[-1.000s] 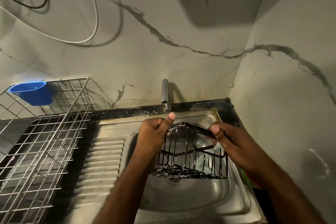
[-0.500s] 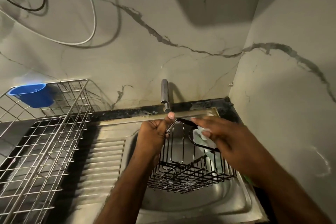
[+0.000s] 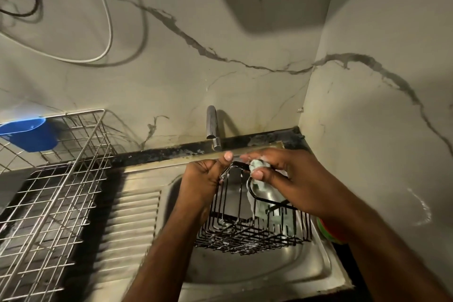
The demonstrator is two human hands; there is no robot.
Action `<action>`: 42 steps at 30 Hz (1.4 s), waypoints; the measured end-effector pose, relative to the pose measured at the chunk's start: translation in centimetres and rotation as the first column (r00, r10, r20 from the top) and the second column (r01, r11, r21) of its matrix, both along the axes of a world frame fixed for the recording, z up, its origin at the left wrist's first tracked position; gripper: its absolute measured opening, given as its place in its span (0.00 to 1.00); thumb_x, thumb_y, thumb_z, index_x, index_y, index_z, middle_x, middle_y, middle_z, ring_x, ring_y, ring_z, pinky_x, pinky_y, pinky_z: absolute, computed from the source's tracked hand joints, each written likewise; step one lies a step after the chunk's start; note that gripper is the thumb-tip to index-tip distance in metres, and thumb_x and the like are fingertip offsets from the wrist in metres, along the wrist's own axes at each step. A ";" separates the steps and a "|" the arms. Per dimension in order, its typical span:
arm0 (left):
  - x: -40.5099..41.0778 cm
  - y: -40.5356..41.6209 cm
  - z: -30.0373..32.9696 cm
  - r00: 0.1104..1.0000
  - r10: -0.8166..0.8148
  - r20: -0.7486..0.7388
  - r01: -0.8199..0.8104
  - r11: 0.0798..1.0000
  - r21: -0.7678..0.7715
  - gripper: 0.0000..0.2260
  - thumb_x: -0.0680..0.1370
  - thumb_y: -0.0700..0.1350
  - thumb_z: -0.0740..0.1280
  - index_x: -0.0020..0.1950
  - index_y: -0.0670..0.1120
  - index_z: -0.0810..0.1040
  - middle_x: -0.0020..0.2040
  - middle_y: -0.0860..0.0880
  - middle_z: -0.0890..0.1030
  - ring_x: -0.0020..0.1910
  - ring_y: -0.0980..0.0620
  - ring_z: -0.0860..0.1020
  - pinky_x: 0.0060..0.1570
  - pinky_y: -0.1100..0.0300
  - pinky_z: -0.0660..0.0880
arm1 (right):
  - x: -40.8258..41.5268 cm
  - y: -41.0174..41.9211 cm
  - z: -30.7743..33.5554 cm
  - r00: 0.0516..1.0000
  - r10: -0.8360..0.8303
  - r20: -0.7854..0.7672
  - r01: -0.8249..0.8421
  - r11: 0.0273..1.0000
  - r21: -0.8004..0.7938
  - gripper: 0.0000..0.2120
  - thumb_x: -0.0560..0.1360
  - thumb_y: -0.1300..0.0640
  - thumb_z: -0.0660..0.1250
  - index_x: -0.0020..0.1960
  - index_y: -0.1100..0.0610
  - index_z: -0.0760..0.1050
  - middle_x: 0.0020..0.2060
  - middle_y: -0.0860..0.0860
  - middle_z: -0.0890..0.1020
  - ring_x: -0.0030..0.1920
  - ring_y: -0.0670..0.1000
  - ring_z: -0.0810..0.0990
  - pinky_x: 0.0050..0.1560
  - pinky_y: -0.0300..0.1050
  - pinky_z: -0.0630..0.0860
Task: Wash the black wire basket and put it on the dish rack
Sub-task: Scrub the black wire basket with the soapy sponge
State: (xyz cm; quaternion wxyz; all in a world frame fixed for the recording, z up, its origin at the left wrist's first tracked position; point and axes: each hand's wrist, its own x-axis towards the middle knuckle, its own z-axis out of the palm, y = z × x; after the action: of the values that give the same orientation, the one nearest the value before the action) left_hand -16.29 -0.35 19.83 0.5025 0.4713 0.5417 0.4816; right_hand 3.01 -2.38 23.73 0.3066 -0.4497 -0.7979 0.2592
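Black wire basket (image 3: 252, 225) held over the sink (image 3: 245, 274), left hand (image 3: 203, 184) gripping its top rim. Right hand (image 3: 286, 179), now shifted up to the far rim, pinching a soapy cloth (image 3: 259, 186) there. Scrubbing unfinished; dish rack (image 3: 49, 191) waiting at left.

My steel sink unit (image 3: 132, 223) carries the silver dish rack (image 3: 49, 203) on its ribbed drainboard at my left, the tap (image 3: 212, 127) rising at the back edge by the wall.
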 end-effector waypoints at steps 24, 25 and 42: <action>-0.6 0.2 0.0 0.997 0.078 -0.011 -0.079 0.995 -0.054 0.22 0.69 0.61 0.69 0.41 0.40 0.74 0.38 0.42 0.69 0.27 0.51 0.60 0.23 0.71 0.66 | 1.5 -0.8 -0.7 0.967 -0.138 -0.213 0.153 0.987 0.053 0.15 0.74 0.59 0.73 0.59 0.46 0.83 0.54 0.34 0.83 0.58 0.36 0.80 0.59 0.36 0.77; -0.7 0.2 -0.1 0.997 0.077 -0.007 -0.078 0.995 -0.056 0.22 0.70 0.60 0.70 0.42 0.41 0.74 0.38 0.42 0.69 0.28 0.49 0.60 0.24 0.70 0.66 | 1.6 -0.8 -0.9 0.967 -0.149 -0.209 0.162 0.985 0.050 0.14 0.74 0.57 0.73 0.59 0.47 0.83 0.54 0.36 0.84 0.57 0.36 0.81 0.59 0.36 0.77; -2.3 0.6 -1.6 0.997 -0.072 0.040 0.079 0.980 -0.181 0.20 0.80 0.58 0.63 0.34 0.48 0.80 0.26 0.53 0.78 0.25 0.58 0.72 0.33 0.58 0.70 | 0.9 0.9 -2.1 0.999 -0.042 -0.011 0.040 0.987 -0.158 0.06 0.81 0.47 0.63 0.52 0.45 0.78 0.43 0.43 0.83 0.46 0.41 0.81 0.45 0.32 0.74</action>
State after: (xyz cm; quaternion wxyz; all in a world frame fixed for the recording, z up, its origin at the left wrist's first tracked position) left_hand -18.64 0.24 18.18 0.5704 0.4355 0.5568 0.4184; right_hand 3.91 -1.50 21.61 0.2809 -0.4872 -0.7632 0.3183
